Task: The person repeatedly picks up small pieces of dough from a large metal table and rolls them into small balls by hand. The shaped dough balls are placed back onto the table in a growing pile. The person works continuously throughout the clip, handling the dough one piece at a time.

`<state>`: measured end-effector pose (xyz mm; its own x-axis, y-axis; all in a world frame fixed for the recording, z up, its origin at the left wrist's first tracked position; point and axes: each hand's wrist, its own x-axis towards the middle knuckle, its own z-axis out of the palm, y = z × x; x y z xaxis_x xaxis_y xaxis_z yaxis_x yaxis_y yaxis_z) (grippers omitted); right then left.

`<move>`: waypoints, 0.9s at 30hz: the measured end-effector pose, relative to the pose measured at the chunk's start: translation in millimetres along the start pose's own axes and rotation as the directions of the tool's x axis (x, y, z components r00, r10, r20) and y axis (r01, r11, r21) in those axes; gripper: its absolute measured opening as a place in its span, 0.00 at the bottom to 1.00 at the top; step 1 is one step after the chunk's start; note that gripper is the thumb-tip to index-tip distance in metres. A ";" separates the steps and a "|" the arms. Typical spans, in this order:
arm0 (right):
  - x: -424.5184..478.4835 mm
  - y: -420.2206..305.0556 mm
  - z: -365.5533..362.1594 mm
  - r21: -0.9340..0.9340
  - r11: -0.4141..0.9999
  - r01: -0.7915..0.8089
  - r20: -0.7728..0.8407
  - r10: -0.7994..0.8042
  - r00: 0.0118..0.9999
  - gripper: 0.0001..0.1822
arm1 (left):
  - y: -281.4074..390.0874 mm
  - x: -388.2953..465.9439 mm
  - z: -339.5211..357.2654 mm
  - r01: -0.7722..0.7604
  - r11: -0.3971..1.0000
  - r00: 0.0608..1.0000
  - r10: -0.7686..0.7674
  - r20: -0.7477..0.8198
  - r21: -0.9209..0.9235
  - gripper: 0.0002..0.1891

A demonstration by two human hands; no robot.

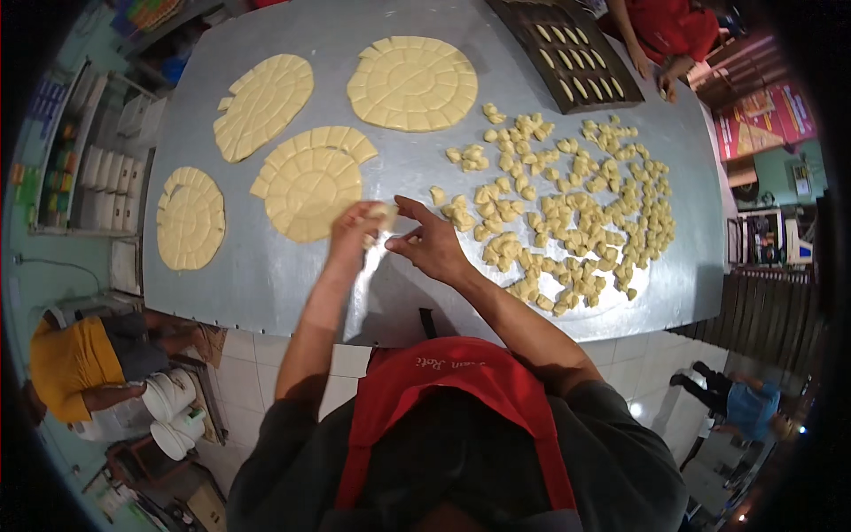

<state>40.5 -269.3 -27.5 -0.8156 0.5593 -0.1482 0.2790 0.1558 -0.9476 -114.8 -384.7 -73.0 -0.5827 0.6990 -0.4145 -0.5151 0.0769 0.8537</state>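
My left hand point(354, 229) is blurred and has its fingers closed around a small lump of pale dough point(383, 214). Just right of it, my right hand point(431, 241) holds its thumb and forefinger apart near the lump, with no dough plainly in its grasp. A scored dough disc point(309, 189) lies directly beyond my left hand, part of its outer ring cut away. Farther off are another scored disc point(413, 83) and an oval one point(266, 106); a smaller disc point(191, 219) lies at the left. Many loose dough pieces point(565, 216) spread to the right of my hands.
The metal table point(266, 286) carries a dark baking tray point(572, 60) with rows of small dough sticks at the far right. Beside it, a co-worker's hand point(667, 86) rests at the table edge. A dark strap point(427, 322) hangs over the near edge. White buckets point(169, 396) stand lower left.
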 end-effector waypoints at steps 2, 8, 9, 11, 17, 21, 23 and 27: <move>-5.1 0.8 -10.2 -0.117 0.989 0.086 -0.020 -0.089 0.996 0.29 | -12.9 -22.0 34.4 0.048 0.995 0.998 -0.043 0.055 -0.093 0.10; -45.7 2.1 -35.3 -0.241 0.940 0.241 -0.145 -0.281 0.949 0.25 | -23.7 -42.7 86.3 -0.068 0.986 0.997 0.072 -0.025 0.154 0.18; -52.3 4.2 -39.8 -0.237 0.938 0.252 -0.170 -0.296 0.940 0.24 | -26.4 -44.1 92.9 -0.127 0.967 0.989 0.141 -0.047 0.221 0.20; -64.1 9.3 -50.5 -0.228 0.934 0.275 -0.217 -0.325 0.921 0.20 | -31.7 -48.3 107.8 -0.208 0.916 0.964 0.252 -0.089 0.343 0.23; -92.5 34.7 -105.8 0.693 0.674 -0.257 0.157 0.207 0.966 0.12 | -41.0 -77.7 176.2 -0.277 0.759 0.905 0.411 -0.105 0.589 0.24; -125.3 27.7 -185.3 0.577 0.578 -0.577 0.771 -0.153 0.618 0.14 | -60.6 -58.5 181.5 -0.303 0.858 0.899 0.402 -0.175 0.416 0.17; -130.6 50.3 -178.6 0.514 0.753 -0.410 0.649 -0.029 0.761 0.17 | -71.7 -60.7 182.8 -0.278 0.752 0.885 0.443 -0.146 0.597 0.17; -137.1 96.4 -181.5 0.323 0.856 -0.403 0.498 0.209 0.842 0.26 | -99.8 -98.0 226.1 -0.595 0.504 0.803 0.411 0.432 0.627 0.20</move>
<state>271.3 -183.2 -47.1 -0.8804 0.0983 -0.4638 0.4044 -0.3549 -0.8429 135.8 -300.1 -46.2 -0.4080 0.8999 0.1538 0.4810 0.0687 0.8740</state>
